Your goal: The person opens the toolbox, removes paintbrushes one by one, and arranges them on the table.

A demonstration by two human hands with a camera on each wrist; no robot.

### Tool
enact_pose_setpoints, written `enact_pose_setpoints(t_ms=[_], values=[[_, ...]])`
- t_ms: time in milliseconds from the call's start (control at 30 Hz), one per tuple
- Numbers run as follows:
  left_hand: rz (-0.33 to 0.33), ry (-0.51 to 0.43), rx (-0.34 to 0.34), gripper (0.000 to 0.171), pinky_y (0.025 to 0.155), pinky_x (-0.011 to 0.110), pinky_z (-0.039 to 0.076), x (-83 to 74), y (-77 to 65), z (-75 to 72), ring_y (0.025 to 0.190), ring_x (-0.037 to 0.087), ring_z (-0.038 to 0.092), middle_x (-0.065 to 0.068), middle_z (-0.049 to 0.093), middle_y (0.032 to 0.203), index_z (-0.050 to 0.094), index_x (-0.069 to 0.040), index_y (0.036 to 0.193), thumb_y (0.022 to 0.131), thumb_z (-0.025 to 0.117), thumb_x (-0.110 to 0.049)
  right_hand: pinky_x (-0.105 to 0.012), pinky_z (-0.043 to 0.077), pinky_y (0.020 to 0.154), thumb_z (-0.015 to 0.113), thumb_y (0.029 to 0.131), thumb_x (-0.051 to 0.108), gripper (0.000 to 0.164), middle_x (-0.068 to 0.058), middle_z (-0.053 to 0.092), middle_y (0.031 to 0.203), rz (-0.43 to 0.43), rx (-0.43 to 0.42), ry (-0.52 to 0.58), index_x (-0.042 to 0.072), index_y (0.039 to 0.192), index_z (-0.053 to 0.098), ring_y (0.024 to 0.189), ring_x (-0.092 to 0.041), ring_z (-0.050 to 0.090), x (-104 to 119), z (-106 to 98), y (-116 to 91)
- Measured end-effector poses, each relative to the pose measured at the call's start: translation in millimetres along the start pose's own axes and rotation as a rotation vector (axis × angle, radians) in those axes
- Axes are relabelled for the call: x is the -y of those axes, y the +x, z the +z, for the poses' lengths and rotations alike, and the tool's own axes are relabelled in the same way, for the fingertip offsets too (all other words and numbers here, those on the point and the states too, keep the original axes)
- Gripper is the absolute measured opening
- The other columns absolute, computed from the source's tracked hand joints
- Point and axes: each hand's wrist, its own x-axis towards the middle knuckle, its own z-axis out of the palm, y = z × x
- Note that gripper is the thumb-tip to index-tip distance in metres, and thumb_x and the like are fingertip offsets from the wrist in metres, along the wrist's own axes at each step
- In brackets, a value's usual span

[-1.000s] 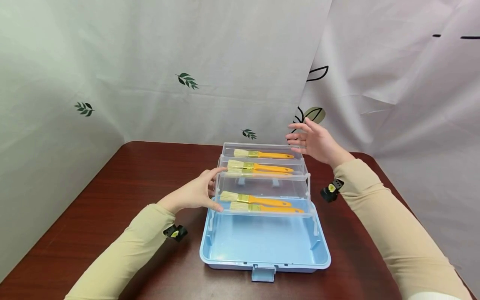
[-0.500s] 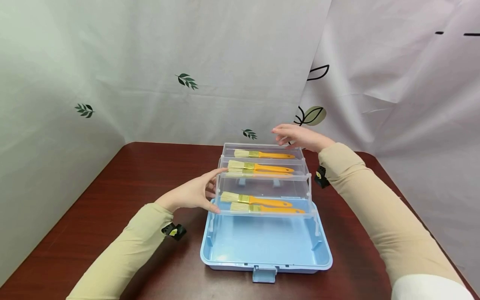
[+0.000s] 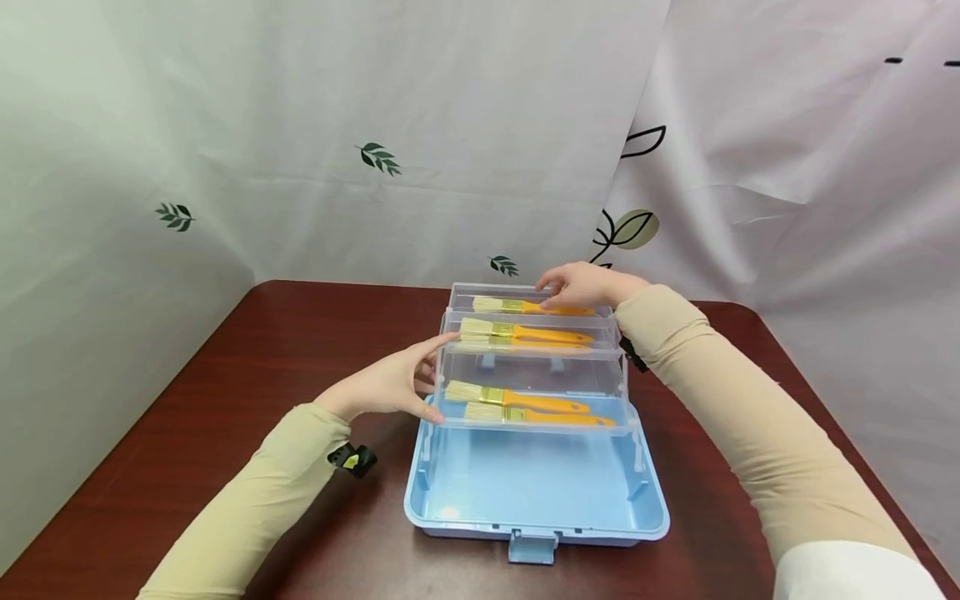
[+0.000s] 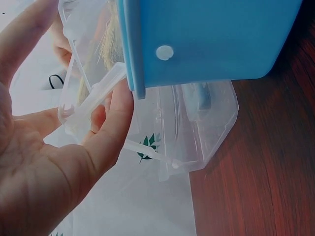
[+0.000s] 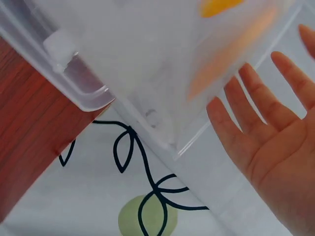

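Note:
A light blue toolbox (image 3: 525,492) lies open on the table with clear stepped trays raised above it. My left hand (image 3: 382,385) holds the left end of the front clear tray (image 3: 585,356), thumb at its lower corner. In the left wrist view, fingers curl about a clear hinge arm (image 4: 101,93). Over the back tray (image 3: 465,289), my right hand (image 3: 588,283) is lowered with its fingertips by the yellow handle of a paintbrush (image 3: 498,305). Contact there cannot be told. Two paintbrushes (image 3: 551,336) lie in the middle tray, two paintbrushes (image 3: 536,402) in the front one.
The dark red wooden table (image 3: 262,375) extends around the toolbox. A blue latch (image 3: 532,547) hangs off the toolbox's front. Behind the table hangs a pale curtain (image 3: 337,225) printed with leaves.
My right hand has moved left and down from beside the trays to the paintbrush in the back tray. My left hand has kept its place on the front tray.

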Motion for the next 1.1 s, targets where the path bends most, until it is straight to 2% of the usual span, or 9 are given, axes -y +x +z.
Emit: enact_pose_setpoints(t_ms=[100,300,700,867,1100], values=[[0.005,0.003,-0.002,0.111,0.092,0.04,0.051,0.2,-0.6,-0.6,0.106,0.026,0.055,0.018,0.044,0.119,0.016,-0.021,0.152,0.067,0.087,-0.018,-0.041,0.05,0.082,0.061,0.092,0.024,0.044,-0.015,0.06,0.118,-0.019,-0.015,-0.038,0.011,0.133,0.052,0.102,-0.029,0.059,-0.6,2.2,2.1],[0.001,-0.002,-0.007,0.112,0.092,0.039,0.051,0.8,1.1,-0.1,0.107,0.027,0.056,0.018,0.045,0.119,0.016,-0.021,0.152,0.066,0.088,-0.019,-0.045,0.049,0.09,0.062,0.092,0.016,0.043,-0.015,0.059,0.118,-0.069,-0.036,-0.066,0.011,0.133,0.052,0.116,-0.033,0.055,-5.2,4.8,2.2],[-0.006,-0.001,-0.01,0.111,0.092,0.039,0.051,0.0,0.7,0.2,0.107,0.027,0.056,0.016,0.045,0.118,0.017,-0.022,0.152,0.066,0.087,-0.019,-0.043,0.051,0.088,0.069,0.087,0.012,0.042,-0.011,0.065,0.108,-0.152,-0.137,-0.157,0.01,0.127,0.058,0.104,-0.03,0.062,-16.3,11.6,6.8],[-0.003,-0.002,-0.007,0.111,0.093,0.039,0.051,0.4,1.2,0.3,0.106,0.026,0.055,0.016,0.044,0.118,0.017,-0.022,0.152,0.066,0.087,-0.018,-0.042,0.052,0.086,0.07,0.085,0.012,0.041,-0.012,0.067,0.106,-0.185,-0.156,-0.153,0.007,0.125,0.06,0.1,-0.03,0.064,-21.4,14.7,10.2],[0.007,0.003,-0.004,0.11,0.093,0.041,0.05,-1.2,-0.7,0.0,0.106,0.026,0.054,0.017,0.044,0.12,0.017,-0.021,0.152,0.067,0.087,-0.019,-0.04,0.052,0.084,0.069,0.086,0.009,0.039,-0.011,0.066,0.105,-0.189,-0.149,-0.111,0.008,0.125,0.06,0.1,-0.029,0.064,-23.1,15.2,11.8]])
